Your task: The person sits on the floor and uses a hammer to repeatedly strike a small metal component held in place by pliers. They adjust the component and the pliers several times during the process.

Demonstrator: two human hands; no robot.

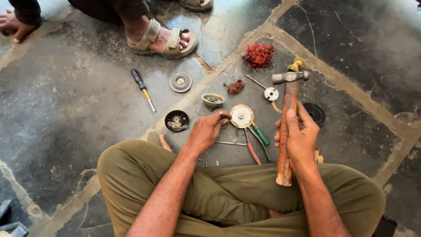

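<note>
My right hand (299, 134) grips the wooden handle of a hammer (287, 118), its metal head raised and pointing away from me. My left hand (207, 131) rests on the stone floor, fingers pinched on a small metal piece (222, 115) right beside a round white-and-brass disc (241, 116). Pliers with red and green handles (255, 141) lie just under that disc, between my two hands. I sit cross-legged in olive trousers (228, 193).
Scattered on the floor: a black-and-yellow screwdriver (143, 89), a grey round cover (180, 81), a small metal cup (213, 100), a black dish (176, 120), tangled copper wire (259, 54), a black disc (315, 113). Another person's sandalled foot (164, 38) and hand (14, 25) are at the top left.
</note>
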